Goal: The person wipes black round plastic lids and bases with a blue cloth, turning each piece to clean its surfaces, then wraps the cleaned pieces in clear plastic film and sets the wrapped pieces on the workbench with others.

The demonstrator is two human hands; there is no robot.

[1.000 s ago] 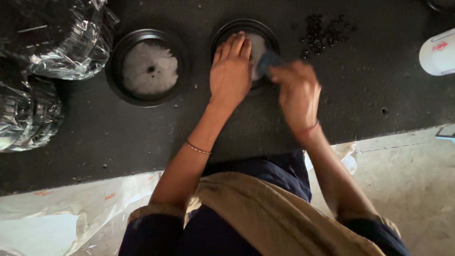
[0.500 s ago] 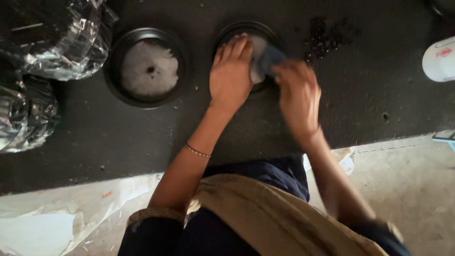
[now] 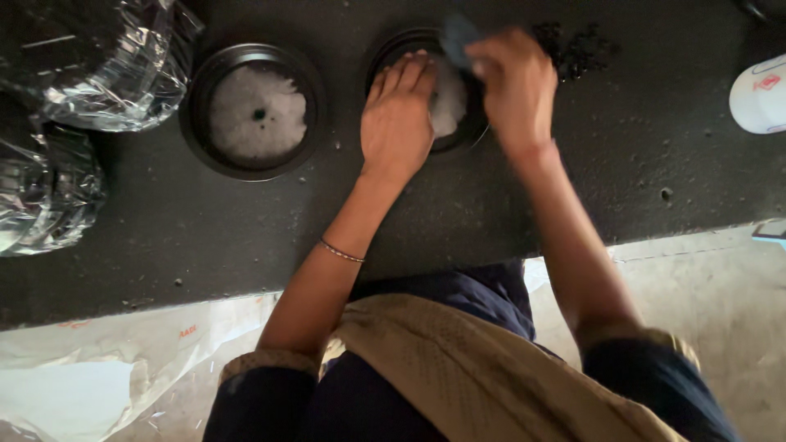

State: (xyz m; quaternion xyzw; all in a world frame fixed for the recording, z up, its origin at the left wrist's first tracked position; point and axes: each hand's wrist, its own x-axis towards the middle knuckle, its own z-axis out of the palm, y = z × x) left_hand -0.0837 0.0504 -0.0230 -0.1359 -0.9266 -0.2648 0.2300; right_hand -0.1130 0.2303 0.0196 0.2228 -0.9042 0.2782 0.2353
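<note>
Two hands on round black dish, white-dusted inside.

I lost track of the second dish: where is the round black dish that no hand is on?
In the head view the free round black dish sits upper left on the dark mat, left of the left hand, right of the crinkled clear plastic bags.

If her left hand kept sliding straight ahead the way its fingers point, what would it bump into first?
Probably the far rim of the round black dish beneath the left hand, just past the white filling; depth is hard to judge.
</note>
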